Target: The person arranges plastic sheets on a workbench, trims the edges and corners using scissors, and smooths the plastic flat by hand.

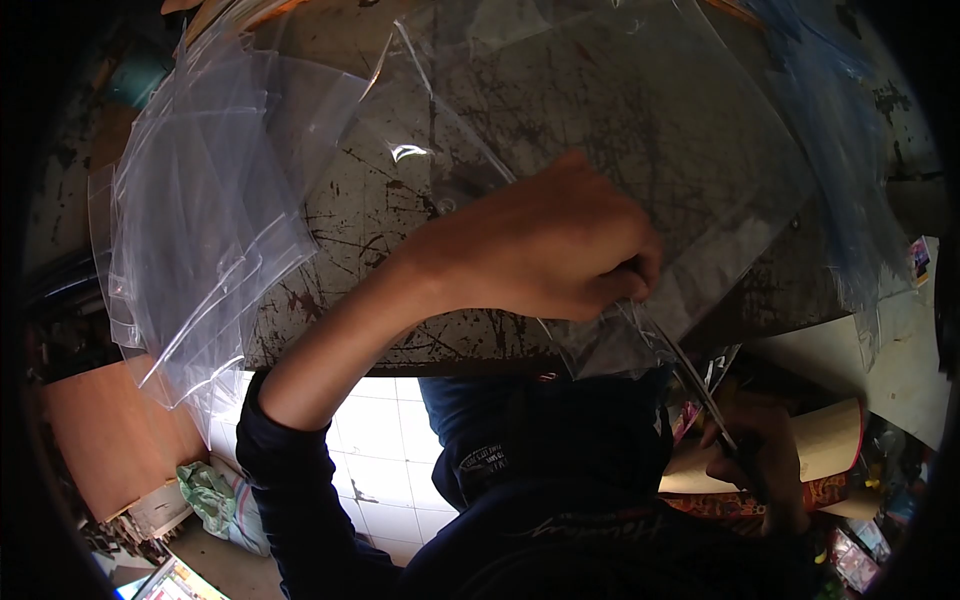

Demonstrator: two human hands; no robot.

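My left hand [570,240] is closed, its fingers pinching the edge of a clear plastic sheet [700,285] over the front of the table. The sheet spreads across the tabletop, and a crumpled part of it hangs by the table's near edge below my fingers. Lower right, in shadow, my right hand [765,450] grips a pair of scissors [708,402]. The long blades slant up and left, their tips by the sheet just below my left hand. Whether the blades are apart is hard to see, and the scissor handles are mostly hidden in the dark.
Stacked clear plastic sheets [200,210] overhang the scratched table [350,215] on the left. More bluish plastic [840,150] drapes over its right side. A brown board [120,435] and a green bag [207,497] are at lower left; a cream panel [825,437] is behind my right hand.
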